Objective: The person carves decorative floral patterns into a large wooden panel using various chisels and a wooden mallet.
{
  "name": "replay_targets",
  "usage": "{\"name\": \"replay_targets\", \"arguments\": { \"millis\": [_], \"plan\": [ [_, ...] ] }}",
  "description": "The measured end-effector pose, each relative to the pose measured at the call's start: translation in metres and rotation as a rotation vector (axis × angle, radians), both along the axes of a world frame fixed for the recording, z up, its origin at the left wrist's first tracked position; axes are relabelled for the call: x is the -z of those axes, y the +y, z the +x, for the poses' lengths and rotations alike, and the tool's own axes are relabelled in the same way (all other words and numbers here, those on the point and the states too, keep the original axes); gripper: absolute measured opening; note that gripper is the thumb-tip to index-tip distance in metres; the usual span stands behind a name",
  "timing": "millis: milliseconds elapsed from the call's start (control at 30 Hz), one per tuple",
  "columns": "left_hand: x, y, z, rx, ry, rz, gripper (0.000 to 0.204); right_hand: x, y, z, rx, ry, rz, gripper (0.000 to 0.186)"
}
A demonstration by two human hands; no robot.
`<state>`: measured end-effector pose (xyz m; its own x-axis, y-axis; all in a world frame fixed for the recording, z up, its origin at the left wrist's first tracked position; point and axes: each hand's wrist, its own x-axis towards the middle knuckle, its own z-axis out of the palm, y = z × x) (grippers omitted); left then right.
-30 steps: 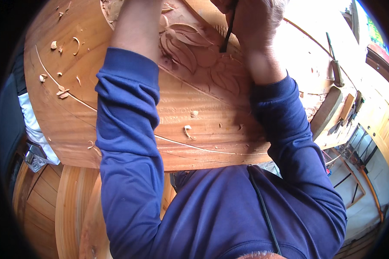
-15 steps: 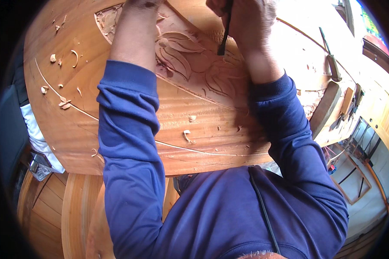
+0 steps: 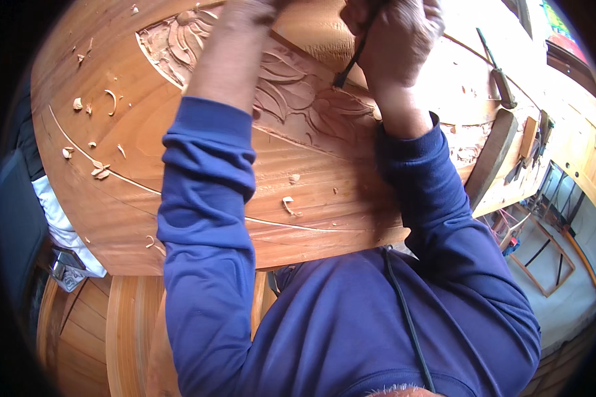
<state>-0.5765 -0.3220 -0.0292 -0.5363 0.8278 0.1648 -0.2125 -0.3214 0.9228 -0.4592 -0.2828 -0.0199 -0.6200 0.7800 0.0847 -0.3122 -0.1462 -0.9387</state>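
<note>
My right hand (image 3: 404,43) is closed around a carving chisel (image 3: 352,64) with a dark, flat blade. The blade slants down to the left, its tip at the upper edge of a carved flower (image 3: 341,109) in a recessed band of the wooden panel (image 3: 132,218). My left hand (image 3: 253,12) is at the top edge of the picture, left of the chisel; its fingers are cut off, so I cannot see what they touch. Under my left forearm, more carved petals (image 3: 185,40) show at the band's left end.
Curled wood shavings (image 3: 100,171) lie scattered over the panel. To the right are another slim tool (image 3: 503,86), a long wooden block (image 3: 493,159) and a smaller block (image 3: 528,137). A wooden frame (image 3: 543,258) stands lower right. White cloth (image 3: 63,221) hangs at the left.
My left forearm has shifted right, uncovering more carved petals. My right hand has moved slightly right, and the chisel has gone from nearly upright to a clear slant. The view has shifted a little.
</note>
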Motion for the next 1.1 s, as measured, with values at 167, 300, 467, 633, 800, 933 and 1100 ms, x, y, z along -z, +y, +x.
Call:
{"name": "replay_targets", "arguments": {
  "millis": [167,300,467,633,800,933,1100],
  "plan": [
    [0.001,0.003,0.004,-0.071,0.160,0.043,0.069,-0.015,-0.009,0.014,0.035,0.037,-0.125,0.036],
    [-0.020,-0.024,0.004,-0.265,0.186,-0.047,0.088,-0.046,-0.009,0.041,-0.134,0.238,-0.197,0.056],
    [-0.012,-0.021,-0.013,-0.271,0.046,0.003,0.084,-0.024,0.025,0.028,0.128,-0.028,-0.203,0.028],
    [-0.010,-0.031,-0.027,-0.177,-0.031,0.194,0.074,-0.010,0.015,0.013,0.139,0.081,-0.172,0.018],
    [-0.010,-0.017,-0.011,-0.391,0.018,0.036,0.074,-0.018,-0.002,-0.002,0.096,0.052,-0.134,0.027],
    [-0.018,-0.025,-0.007,-0.477,0.095,0.061,0.076,-0.007,-0.001,-0.004,-0.063,0.148,-0.080,0.036],
    [-0.008,-0.031,-0.032,-0.285,-0.068,0.150,0.076,-0.013,-0.008,-0.008,-0.115,0.106,-0.062,0.042]
  ]
}}
